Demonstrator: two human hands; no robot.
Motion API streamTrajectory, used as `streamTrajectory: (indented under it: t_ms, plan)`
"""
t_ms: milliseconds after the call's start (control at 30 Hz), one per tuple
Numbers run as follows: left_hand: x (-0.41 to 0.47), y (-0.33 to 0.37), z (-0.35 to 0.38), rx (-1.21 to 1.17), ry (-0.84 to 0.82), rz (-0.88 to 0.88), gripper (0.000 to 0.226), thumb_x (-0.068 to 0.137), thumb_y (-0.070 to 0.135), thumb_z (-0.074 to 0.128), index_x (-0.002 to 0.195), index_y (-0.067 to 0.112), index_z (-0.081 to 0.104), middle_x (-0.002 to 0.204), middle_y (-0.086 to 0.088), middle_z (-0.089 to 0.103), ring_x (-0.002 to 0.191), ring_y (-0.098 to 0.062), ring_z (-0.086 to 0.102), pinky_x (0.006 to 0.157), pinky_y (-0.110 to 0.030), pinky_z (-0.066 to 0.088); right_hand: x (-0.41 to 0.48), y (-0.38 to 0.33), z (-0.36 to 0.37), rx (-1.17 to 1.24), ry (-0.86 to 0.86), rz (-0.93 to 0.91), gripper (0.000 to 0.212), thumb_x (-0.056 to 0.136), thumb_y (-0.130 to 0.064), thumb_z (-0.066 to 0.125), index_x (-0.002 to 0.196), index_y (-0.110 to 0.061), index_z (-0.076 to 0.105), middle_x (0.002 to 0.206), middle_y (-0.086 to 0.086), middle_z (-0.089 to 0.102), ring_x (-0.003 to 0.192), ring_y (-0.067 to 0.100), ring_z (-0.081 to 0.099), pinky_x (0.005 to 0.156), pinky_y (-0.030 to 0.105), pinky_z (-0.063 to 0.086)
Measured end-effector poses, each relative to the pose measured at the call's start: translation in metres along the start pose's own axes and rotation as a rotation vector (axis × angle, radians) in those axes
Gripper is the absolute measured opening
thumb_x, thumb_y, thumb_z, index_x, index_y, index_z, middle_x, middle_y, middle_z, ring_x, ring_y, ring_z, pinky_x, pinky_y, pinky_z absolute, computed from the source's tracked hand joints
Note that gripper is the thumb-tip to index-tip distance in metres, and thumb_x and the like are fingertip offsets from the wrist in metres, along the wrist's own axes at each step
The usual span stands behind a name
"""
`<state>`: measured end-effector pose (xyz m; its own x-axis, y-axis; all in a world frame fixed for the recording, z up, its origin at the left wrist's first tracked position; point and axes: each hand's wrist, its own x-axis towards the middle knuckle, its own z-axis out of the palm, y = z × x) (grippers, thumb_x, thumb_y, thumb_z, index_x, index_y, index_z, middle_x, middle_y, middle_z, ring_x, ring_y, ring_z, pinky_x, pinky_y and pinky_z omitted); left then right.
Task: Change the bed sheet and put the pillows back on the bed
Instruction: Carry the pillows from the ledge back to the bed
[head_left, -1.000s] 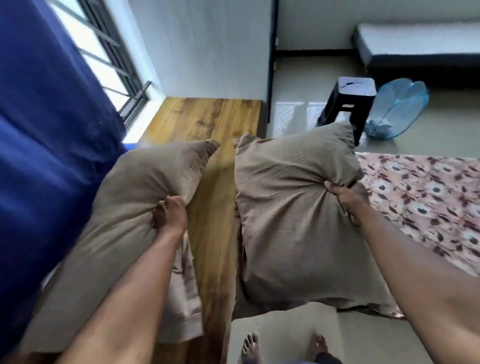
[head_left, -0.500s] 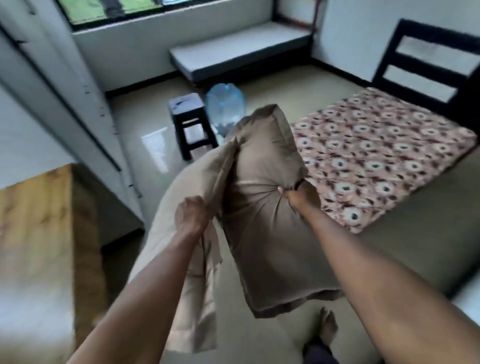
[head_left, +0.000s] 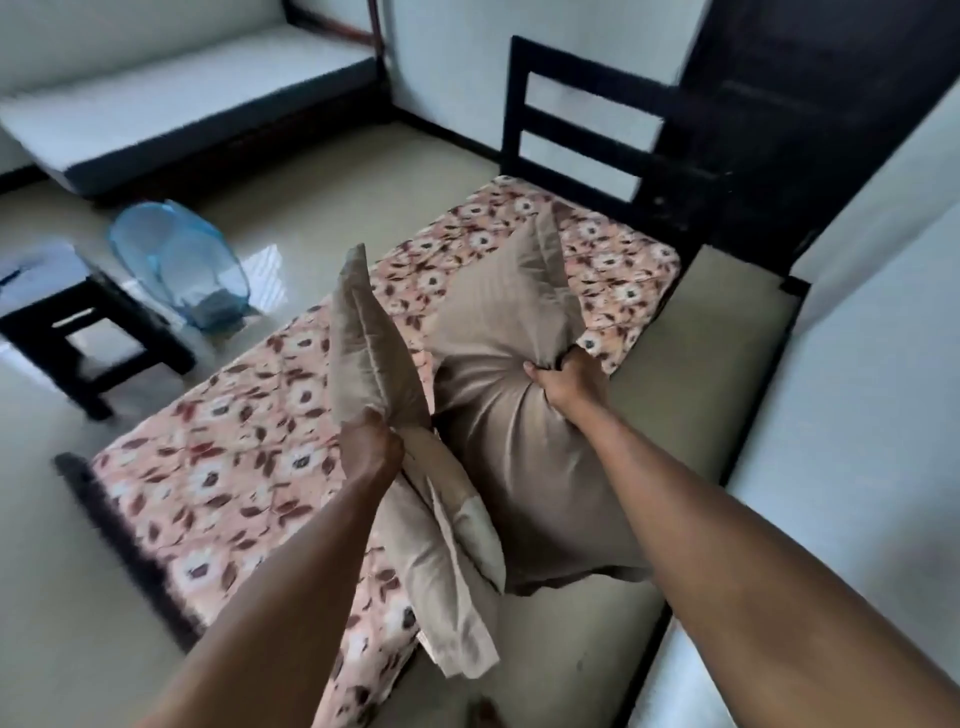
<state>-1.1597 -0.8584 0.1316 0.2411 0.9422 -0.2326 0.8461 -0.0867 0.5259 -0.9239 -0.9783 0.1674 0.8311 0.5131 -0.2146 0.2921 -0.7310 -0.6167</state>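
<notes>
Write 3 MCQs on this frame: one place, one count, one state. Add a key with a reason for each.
1. Where is the blue mesh basket?
A. on the bed
B. on the floor by the black stool
C. on the grey bench

2. How many tan pillows are being held?
A. one
B. three
C. two

3. What is the right hand doing?
A. gripping bunched pillow fabric
B. lying flat on the mattress
C. hanging empty

Key:
1 B: the basket sits on the floor next to the stool.
2 C: the left hand holds the left pillow, and the right hand holds the right pillow.
3 A: its fingers are curled into a fold of the right pillow.
</notes>
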Motion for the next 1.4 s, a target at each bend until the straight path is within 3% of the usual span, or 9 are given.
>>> streamTrajectory:
  t_ms: [267, 467, 600, 800, 933, 1067, 1167, 1267, 1400]
  plan:
    - [0.089, 0.173, 0.088, -0.028, -0.093, 0.132, 0.019, 0.082, 0.008, 0.063, 0.096, -0.005, 0.066, 0.100, -0.029, 0.066, 0.097, -0.044, 0.065, 0.072, -0.039, 0.048, 0.144, 0.040, -0.097, -0.058, 0.106, 0.104, 0.058, 0.089, -0.048, 0.075, 0.126, -0.005, 0.065, 0.128, 0.022, 0.067, 0.117, 0.040, 0.064, 0.090, 0.038, 0.051]
    - [0.214, 0.283, 0.169, -0.015, -0.115, 0.141, 0.024, 0.085, 0.010, 0.064, 0.102, -0.007, 0.065, 0.105, -0.032, 0.065, 0.102, -0.048, 0.063, 0.080, -0.044, 0.052, 0.319, 0.073, -0.133, -0.126, 0.109, 0.168, 0.053, 0.089, -0.048, 0.075, 0.121, -0.007, 0.067, 0.126, 0.021, 0.069, 0.116, 0.039, 0.065, 0.088, 0.038, 0.051]
    - [0.281, 0.358, 0.194, -0.056, -0.125, 0.120, 0.021, 0.081, 0.008, 0.066, 0.096, -0.007, 0.066, 0.099, -0.032, 0.065, 0.098, -0.047, 0.064, 0.075, -0.042, 0.050, 0.426, 0.065, -0.151, -0.203, 0.050, 0.164, 0.054, 0.088, -0.050, 0.074, 0.120, -0.007, 0.066, 0.127, 0.020, 0.068, 0.116, 0.038, 0.065, 0.091, 0.039, 0.053]
    - [0.392, 0.466, 0.214, -0.054, -0.058, 0.106, 0.024, 0.082, 0.010, 0.067, 0.098, -0.008, 0.065, 0.101, -0.034, 0.064, 0.097, -0.048, 0.063, 0.075, -0.042, 0.049, 0.581, 0.029, -0.181, -0.313, -0.024, 0.088, 0.066, 0.090, -0.054, 0.071, 0.133, -0.006, 0.057, 0.138, 0.020, 0.061, 0.126, 0.039, 0.059, 0.099, 0.041, 0.049]
    - [0.457, 0.518, 0.242, -0.050, -0.005, 0.047, 0.020, 0.078, 0.009, 0.064, 0.091, -0.007, 0.064, 0.095, -0.035, 0.064, 0.092, -0.048, 0.063, 0.069, -0.038, 0.043, 0.702, 0.009, -0.180, -0.346, -0.123, 0.019, 0.064, 0.092, -0.055, 0.068, 0.132, -0.007, 0.058, 0.137, 0.017, 0.062, 0.124, 0.038, 0.060, 0.092, 0.038, 0.047]
    - [0.518, 0.559, 0.290, -0.074, 0.042, -0.071, 0.014, 0.077, 0.009, 0.060, 0.081, -0.004, 0.062, 0.085, -0.030, 0.063, 0.085, -0.046, 0.062, 0.064, -0.037, 0.041, 0.845, -0.007, -0.152, -0.314, -0.254, -0.069, 0.071, 0.088, -0.056, 0.071, 0.137, -0.007, 0.057, 0.142, 0.018, 0.059, 0.130, 0.037, 0.056, 0.104, 0.040, 0.047]
    - [0.553, 0.576, 0.326, -0.064, 0.112, -0.170, 0.016, 0.074, 0.010, 0.056, 0.078, -0.004, 0.062, 0.084, -0.032, 0.064, 0.082, -0.046, 0.063, 0.066, -0.040, 0.044, 0.945, -0.018, -0.125, -0.290, -0.447, -0.119, 0.067, 0.086, -0.048, 0.078, 0.136, -0.008, 0.058, 0.139, 0.016, 0.062, 0.128, 0.034, 0.058, 0.104, 0.036, 0.048]
    - [0.572, 0.591, 0.348, -0.061, 0.160, -0.260, 0.009, 0.075, 0.004, 0.057, 0.068, 0.007, 0.053, 0.081, -0.033, 0.064, 0.080, -0.046, 0.063, 0.066, -0.039, 0.040, 1.025, -0.033, -0.108, -0.261, -0.559, -0.181, 0.079, 0.083, -0.045, 0.082, 0.145, -0.007, 0.051, 0.145, 0.015, 0.058, 0.134, 0.031, 0.054, 0.107, 0.031, 0.044]
    - [0.595, 0.603, 0.378, -0.047, 0.175, -0.328, 0.012, 0.063, 0.018, 0.045, 0.065, 0.007, 0.049, 0.074, -0.033, 0.062, 0.073, -0.045, 0.061, 0.063, -0.038, 0.038, 1.124, -0.039, -0.081, -0.204, -0.621, -0.179, 0.069, 0.087, -0.039, 0.081, 0.141, -0.003, 0.056, 0.140, 0.018, 0.061, 0.131, 0.032, 0.057, 0.095, 0.024, 0.042]
